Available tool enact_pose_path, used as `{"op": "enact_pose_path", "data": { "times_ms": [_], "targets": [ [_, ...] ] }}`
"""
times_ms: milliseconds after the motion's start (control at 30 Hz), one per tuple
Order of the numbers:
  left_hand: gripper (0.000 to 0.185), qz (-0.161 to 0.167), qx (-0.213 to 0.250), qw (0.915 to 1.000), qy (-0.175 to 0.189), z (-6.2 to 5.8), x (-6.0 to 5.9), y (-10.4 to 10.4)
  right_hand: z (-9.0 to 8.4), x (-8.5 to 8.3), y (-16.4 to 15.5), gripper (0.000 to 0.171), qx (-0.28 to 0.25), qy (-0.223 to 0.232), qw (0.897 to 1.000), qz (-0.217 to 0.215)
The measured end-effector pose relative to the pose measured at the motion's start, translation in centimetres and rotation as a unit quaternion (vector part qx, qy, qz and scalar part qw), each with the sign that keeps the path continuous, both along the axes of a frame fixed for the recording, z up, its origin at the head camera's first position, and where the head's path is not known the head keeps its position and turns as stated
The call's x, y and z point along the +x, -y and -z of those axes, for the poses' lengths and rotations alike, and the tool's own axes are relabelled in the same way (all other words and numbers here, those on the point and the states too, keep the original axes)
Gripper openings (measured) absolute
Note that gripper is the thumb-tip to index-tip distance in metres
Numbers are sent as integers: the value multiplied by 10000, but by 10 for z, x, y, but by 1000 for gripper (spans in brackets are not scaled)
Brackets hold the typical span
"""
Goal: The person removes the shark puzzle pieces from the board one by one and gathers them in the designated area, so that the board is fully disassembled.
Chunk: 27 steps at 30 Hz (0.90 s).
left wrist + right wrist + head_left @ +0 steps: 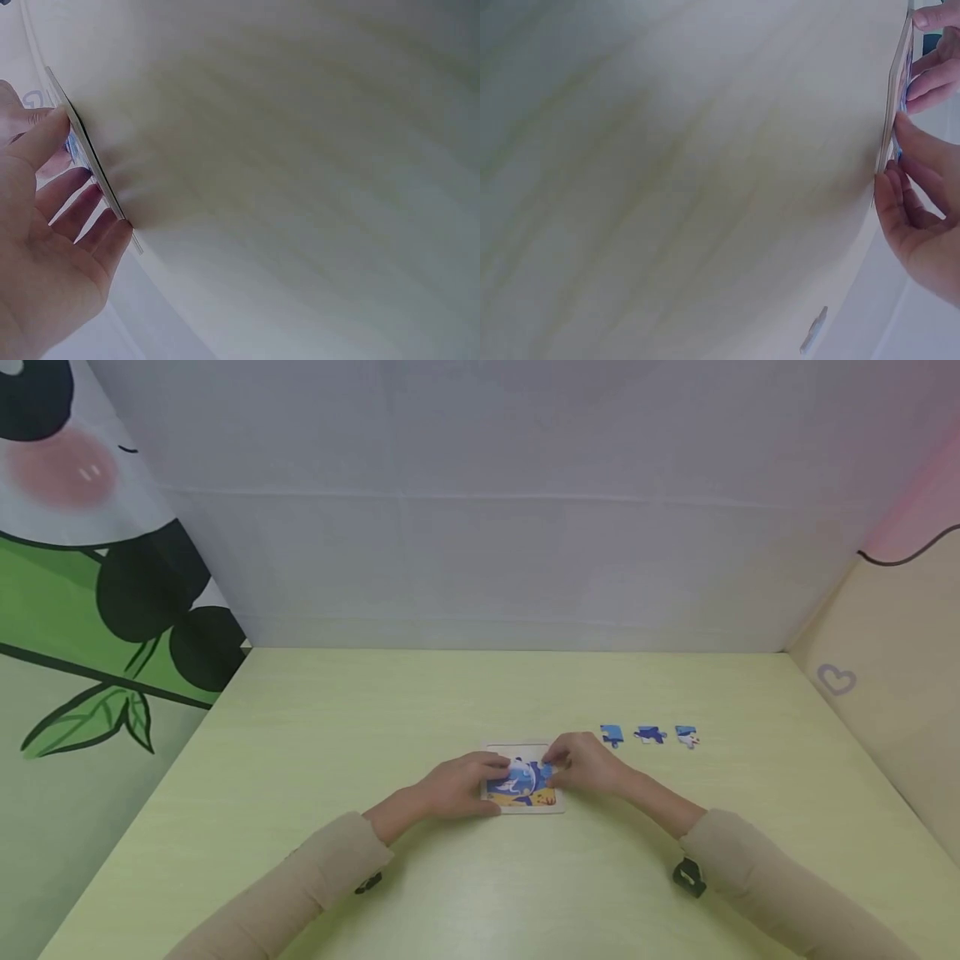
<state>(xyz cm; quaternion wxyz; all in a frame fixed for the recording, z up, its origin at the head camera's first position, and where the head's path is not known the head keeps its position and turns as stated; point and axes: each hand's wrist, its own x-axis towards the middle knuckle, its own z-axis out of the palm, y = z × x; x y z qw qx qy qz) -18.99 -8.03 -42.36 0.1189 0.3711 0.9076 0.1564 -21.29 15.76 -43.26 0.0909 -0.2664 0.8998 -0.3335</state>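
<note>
A small blue-pictured puzzle board [522, 783] lies flat, three loose pieces [649, 735] beside.

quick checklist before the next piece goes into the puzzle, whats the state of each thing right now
1. Puzzle board lies flat on the table: ok.
2. Left hand rests on the board's left edge, steadying it: ok.
3. Right hand is at the board's right side, fingers on a blue piece: cannot tell if it is seated.
4. Three loose pieces lie in a row to the right, apart from the board: ok.
5. Open slots on the board: cannot tell, the hands cover them.
</note>
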Motion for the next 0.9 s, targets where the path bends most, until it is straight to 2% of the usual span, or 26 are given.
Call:
{"op": "enact_pose_path", "data": {
  "times_ms": [233, 467, 767, 900],
  "targets": [
    [54, 22, 15, 10000, 32, 1, 0, 1, -4, -2, -2, 27, 67, 177, 9995, -245],
    [55, 33, 77, 10000, -45, 3, -2, 1, -7, -5, -2, 26, 210, 17, 9975, -678],
    [56, -11, -36, 10000, -20, 4, -4, 1, -9, -5, -3, 27, 210, 300, 9972, -653],
    [57, -10, -26, 10000, -23, 3, -4, 1, -10, -5, -3, 27, 253, 247, 9963, -788]
  ]
}}
